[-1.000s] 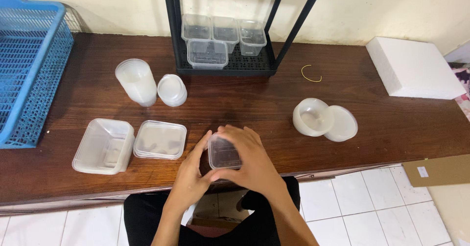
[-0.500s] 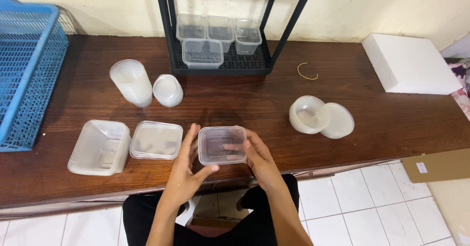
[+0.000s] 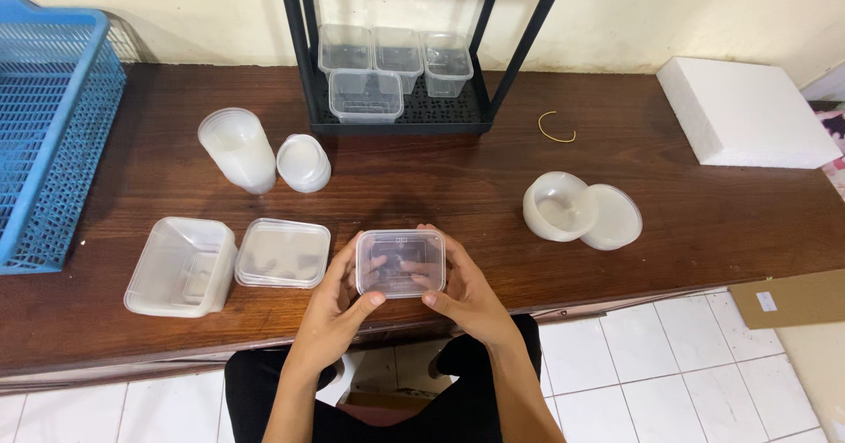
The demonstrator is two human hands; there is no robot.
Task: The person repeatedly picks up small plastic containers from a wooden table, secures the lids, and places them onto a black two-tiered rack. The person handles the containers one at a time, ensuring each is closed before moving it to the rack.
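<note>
Both hands hold a small clear rectangular plastic container (image 3: 400,262) with its lid on, just above the front edge of the dark wooden table (image 3: 422,188). My left hand (image 3: 339,298) grips its left side, thumb under the front edge. My right hand (image 3: 462,298) grips its right side, fingers showing through the plastic. Left of the hands lie a stack of flat clear lids (image 3: 282,253) and a stack of clear rectangular tubs (image 3: 182,267).
A black shelf rack (image 3: 400,113) at the back holds several clear containers. Stacked round cups (image 3: 238,148) and round lids (image 3: 304,162) stand left of centre. A round tub (image 3: 557,205) and lid (image 3: 612,217), a rubber band (image 3: 556,127), a white foam block (image 3: 744,113) and a blue basket (image 3: 48,117) are around.
The container has turned from being gripped end-on and covered by the hands to lying flat with its lid facing up, held by its two sides.
</note>
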